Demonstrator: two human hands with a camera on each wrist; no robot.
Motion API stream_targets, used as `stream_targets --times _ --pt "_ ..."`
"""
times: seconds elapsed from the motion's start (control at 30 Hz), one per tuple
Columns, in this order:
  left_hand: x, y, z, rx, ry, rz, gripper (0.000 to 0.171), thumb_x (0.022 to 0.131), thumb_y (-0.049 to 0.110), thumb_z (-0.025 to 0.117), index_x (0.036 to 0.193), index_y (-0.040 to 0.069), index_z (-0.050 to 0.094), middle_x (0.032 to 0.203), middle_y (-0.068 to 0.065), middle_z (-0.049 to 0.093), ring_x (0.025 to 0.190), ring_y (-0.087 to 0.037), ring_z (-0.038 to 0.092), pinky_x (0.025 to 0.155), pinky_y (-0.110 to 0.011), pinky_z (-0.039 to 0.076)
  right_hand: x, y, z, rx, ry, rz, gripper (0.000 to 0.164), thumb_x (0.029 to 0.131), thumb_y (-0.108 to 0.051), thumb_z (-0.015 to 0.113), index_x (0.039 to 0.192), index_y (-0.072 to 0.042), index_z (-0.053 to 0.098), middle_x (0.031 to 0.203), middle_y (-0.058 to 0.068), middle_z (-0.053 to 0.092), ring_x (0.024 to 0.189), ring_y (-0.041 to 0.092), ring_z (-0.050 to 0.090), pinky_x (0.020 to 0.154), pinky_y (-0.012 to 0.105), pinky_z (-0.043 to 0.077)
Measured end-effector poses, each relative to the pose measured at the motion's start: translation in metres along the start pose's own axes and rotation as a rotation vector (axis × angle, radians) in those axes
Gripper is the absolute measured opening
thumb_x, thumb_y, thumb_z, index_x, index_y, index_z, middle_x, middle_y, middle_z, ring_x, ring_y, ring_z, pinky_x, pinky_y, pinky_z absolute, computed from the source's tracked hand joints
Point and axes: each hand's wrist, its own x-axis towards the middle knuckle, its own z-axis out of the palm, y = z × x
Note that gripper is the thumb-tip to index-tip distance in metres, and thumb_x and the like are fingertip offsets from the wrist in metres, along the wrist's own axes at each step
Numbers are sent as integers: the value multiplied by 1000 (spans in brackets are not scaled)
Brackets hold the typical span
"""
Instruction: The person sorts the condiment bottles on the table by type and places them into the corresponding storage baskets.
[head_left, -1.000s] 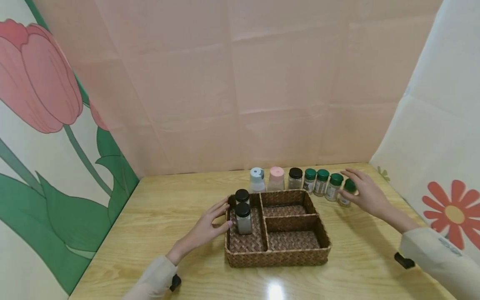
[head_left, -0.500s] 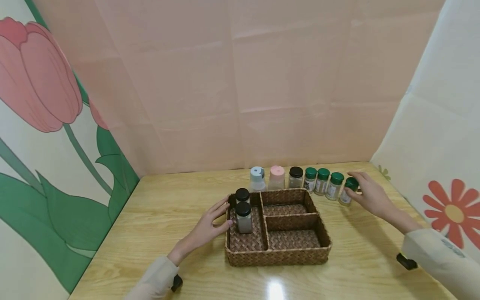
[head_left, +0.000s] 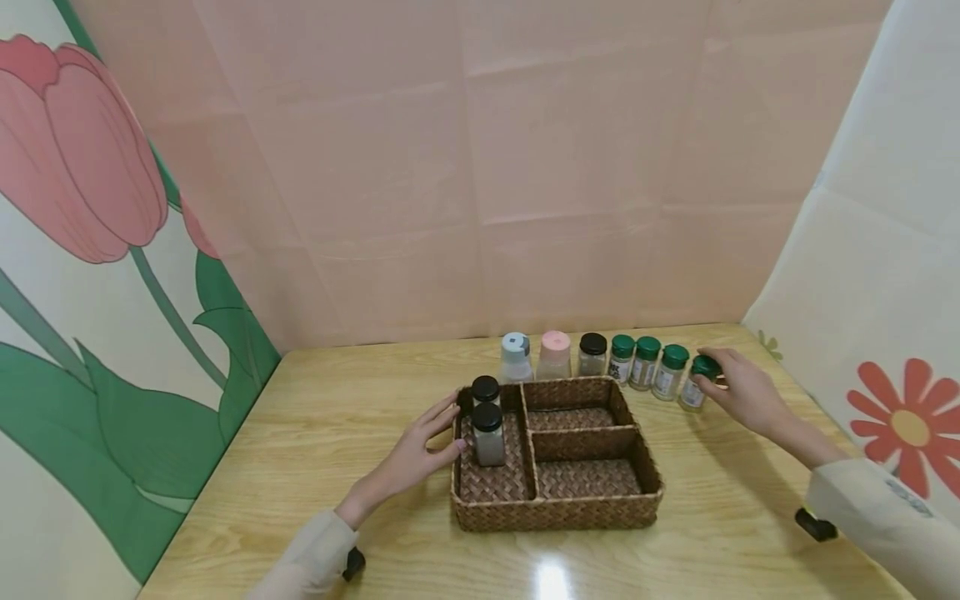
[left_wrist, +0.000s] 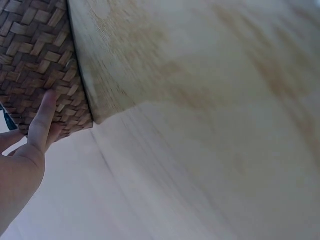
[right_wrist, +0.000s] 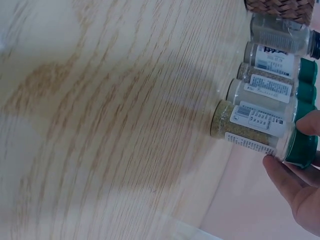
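Pictured at a wood-grain table [head_left: 360, 379], pinching the end green-capped jar [head_left: 692, 395] by its cap with the right hand [head_left: 744, 397] while touching the left edge of a divided woven tray [head_left: 555, 514] with the left hand [head_left: 407, 455]. Seen with two black-capped jars [head_left: 491, 447] upright in the tray's long left compartment, and, lined up beyond, with a blue-capped bottle [head_left: 515, 364], a pink-capped bottle [head_left: 554, 364], a third black-capped jar [head_left: 592, 362] and three other green-capped jars [head_left: 644, 372] before a pink backdrop [head_left: 480, 183].
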Motion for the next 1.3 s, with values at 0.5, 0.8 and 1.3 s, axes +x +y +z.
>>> stream_targets --times 0.5,0.8,1.3 --pt "1 -10 -2 96 -3 58 63 101 24 62 150 -5 36 162 -14 21 136 -37 41 97 -47 50 0 -1 -2 26 -20 20 47 92 -7 70 128 17 51 113 37 53 80 44 66 59 45 59" --pt "3 -12 -2 93 -11 60 61 101 22 60 150 -5 36 162 -6 20 139 -33 37 102 -45 46 4 -8 -7 49 10 -20 47 89 -2 73 128 16 53 112 33 56 81 40 66 62 45 59" --pt "4 -13 -2 -1 -19 77 62 100 15 61 152 -2 32 161 -16 20 133 -41 43 87 -39 56 11 -31 -21 20 -23 -12 46 88 -8 75 128 8 58 117 30 59 82 36 66 62 44 59"
